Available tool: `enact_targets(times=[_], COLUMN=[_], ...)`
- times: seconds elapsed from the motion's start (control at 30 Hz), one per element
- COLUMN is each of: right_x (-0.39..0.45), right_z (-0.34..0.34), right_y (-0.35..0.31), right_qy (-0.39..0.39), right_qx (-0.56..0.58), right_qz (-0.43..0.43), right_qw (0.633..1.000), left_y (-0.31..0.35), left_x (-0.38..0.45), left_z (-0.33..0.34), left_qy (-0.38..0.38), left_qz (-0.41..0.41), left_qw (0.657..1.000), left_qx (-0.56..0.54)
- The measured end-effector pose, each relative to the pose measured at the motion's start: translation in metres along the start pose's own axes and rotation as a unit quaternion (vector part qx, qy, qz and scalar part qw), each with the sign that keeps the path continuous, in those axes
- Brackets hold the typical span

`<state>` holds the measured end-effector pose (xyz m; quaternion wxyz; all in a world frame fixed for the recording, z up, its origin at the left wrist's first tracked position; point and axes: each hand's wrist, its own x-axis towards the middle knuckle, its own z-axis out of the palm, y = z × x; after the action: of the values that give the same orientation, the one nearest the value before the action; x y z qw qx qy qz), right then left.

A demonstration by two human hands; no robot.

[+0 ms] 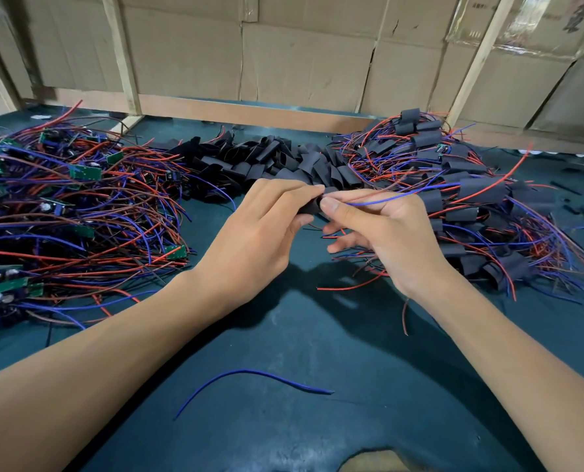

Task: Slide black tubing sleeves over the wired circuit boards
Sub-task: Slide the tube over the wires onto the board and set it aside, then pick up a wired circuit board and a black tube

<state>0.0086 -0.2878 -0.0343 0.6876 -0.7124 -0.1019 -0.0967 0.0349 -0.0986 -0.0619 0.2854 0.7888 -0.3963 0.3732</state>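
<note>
- Between my two hands, over the middle of the green mat (283,352), sits the black sleeve (309,206), its long axis running left to right.
- My left hand (260,233) grips that sleeve, open end facing right.
- My right hand (382,229) pinches the blue wire (396,196) just beside the sleeve mouth, wire trailing off right.
- Board hidden, I'd guess inside the sleeve.
- Next, I reckon: pull the wire rightward along that axis.

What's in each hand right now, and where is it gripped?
Left hand grips a black sleeve around its body. Right hand pinches the blue wire just outside the sleeve's mouth.
</note>
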Motion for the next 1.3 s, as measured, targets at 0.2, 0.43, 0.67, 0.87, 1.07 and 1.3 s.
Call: enact_targets(times=[0.2, 0.43, 0.67, 0.87, 1.07, 1.3], right_x=[-0.006, 0.007, 0.023, 0.02, 0.008, 0.014], right_z=[0.007, -0.022, -0.107, -0.118, -0.086, -0.023], right_y=[-0.001, -0.032, -0.037, -0.028, -0.033, 0.011], right_qy=[0.01, 0.175, 0.376, 0.51, 0.489, 0.163], right_qx=[-0.03, 0.081, -0.091, -0.27, -0.401, -0.401], right_qz=[-0.048, -0.064, 0.089, 0.025, -0.221, -0.287], right_qw=[0.998, 0.979, 0.918, 0.816, 0.742, 0.855], left_y=[0.002, -0.005, -0.039, -0.047, -0.044, -0.015], left_x=[0.001, 0.002, -0.001, 0.003, 0.007, 0.011], left_z=[0.0, -0.01, -0.02, -0.029, -0.031, -0.026], left_qy=[-0.002, -0.048, -0.255, -0.319, -0.289, -0.158], left_qz=[0.035, -0.049, -0.29, -0.295, -0.263, -0.227], left_qw=[0.999, 0.994, 0.862, 0.822, 0.871, 0.941], left_qx=[0.019, 0.084, 0.328, 0.369, 0.297, 0.196])
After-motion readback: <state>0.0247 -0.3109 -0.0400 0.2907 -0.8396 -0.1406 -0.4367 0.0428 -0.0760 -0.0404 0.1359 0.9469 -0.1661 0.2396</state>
